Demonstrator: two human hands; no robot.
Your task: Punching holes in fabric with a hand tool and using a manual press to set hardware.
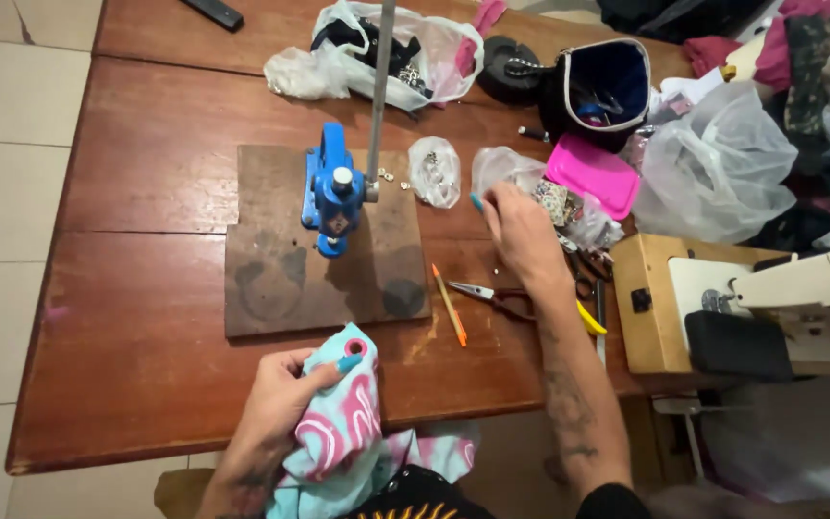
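Our left hand [276, 404] pinches the pink-and-turquoise cloth [343, 423], with its pink eyelet, at the tabletop's [146, 192] near edge. Our right hand [521, 231] reaches curled toward the small clear bags [434, 171] mid-table; whether it holds anything we cannot tell. Risk: loose metal pieces beside the blue hand press [331, 192] could scatter if a bag is snagged.

1. A reddish-brown wooden table [146, 192] fills most of the view, its planks scuffed and worn.
2. Pale square floor tiles [2, 192] lie to the left.
3. Even, soft light falls across everything.
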